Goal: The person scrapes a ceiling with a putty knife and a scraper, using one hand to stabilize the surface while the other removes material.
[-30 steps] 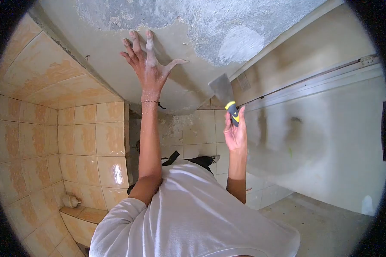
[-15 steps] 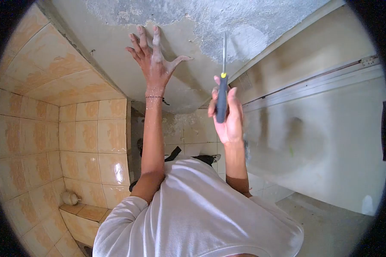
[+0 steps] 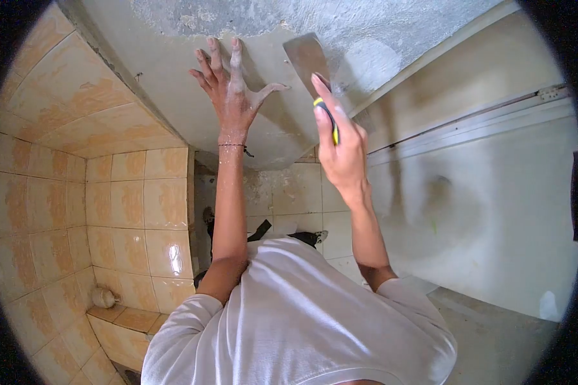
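My left hand [image 3: 230, 96] lies against the wall [image 3: 167, 70] with its fingers spread, pale dust on the thumb and index finger. In my right hand [image 3: 343, 138] is a putty knife [image 3: 307, 56] with a yellow and black handle, the index finger stretched along it. Its broad metal blade faces the wall by the ragged edge where smooth paint meets a rough grey patch [image 3: 359, 25]. Whether the blade touches the wall I cannot tell.
Orange-patterned tiles [image 3: 128, 186] cover the wall at left, with a round pale object [image 3: 104, 296] above a tiled ledge [image 3: 112, 313]. At right stands a pale panel [image 3: 481, 212] below a metal rail [image 3: 469, 119]. Floor tiles [image 3: 295, 192] show beneath my arms.
My right hand has turned the putty knife from edge-on to showing its flat blade, and the blade has swung left. My left hand stays in place on the wall.
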Available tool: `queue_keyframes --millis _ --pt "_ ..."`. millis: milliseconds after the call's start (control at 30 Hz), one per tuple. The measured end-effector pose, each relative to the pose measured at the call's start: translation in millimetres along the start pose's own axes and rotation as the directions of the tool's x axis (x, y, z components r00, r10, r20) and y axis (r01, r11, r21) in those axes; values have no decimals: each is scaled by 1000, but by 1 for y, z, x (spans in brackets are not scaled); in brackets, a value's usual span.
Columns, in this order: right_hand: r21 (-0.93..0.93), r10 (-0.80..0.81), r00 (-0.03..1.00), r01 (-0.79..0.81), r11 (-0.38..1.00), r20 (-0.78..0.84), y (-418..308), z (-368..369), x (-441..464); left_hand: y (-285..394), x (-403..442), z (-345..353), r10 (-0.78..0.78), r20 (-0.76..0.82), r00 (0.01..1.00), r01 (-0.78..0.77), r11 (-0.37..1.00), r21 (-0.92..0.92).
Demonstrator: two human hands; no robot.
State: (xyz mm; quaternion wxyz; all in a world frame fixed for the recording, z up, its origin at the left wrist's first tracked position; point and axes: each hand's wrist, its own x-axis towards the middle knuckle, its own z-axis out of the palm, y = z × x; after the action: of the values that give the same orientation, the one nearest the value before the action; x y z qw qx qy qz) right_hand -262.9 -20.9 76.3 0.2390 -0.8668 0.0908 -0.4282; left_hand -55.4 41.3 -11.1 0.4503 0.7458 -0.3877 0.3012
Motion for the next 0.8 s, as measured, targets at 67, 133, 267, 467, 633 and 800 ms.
queue_keyframes --millis 67,133,267,467,633,800 --pt "-127 166 986 -161 979 27 -2 7 10 -1 -1 1 -17 8 1000 17 1000 19" --pt "-107 111 994 -111 988 -4 5 6 5 0 -1 0 -11 7 1000 11 1000 17" --pt "-72 238 971 -235 969 36 0 0 4 3 1 -6 -6 38 999 4 999 49" --pt "24 136 991 -136 990 -13 9 -5 -4 0 -1 -1 -22 19 1000 22 1000 12" --pt "9 179 984 -179 984 22 10 -1 5 1 -1 -1 -13 8 1000 13 1000 10" --pt "62 157 987 -156 986 -14 -3 -4 -6 -1 -2 2 -6 -2 1000 6 1000 22"
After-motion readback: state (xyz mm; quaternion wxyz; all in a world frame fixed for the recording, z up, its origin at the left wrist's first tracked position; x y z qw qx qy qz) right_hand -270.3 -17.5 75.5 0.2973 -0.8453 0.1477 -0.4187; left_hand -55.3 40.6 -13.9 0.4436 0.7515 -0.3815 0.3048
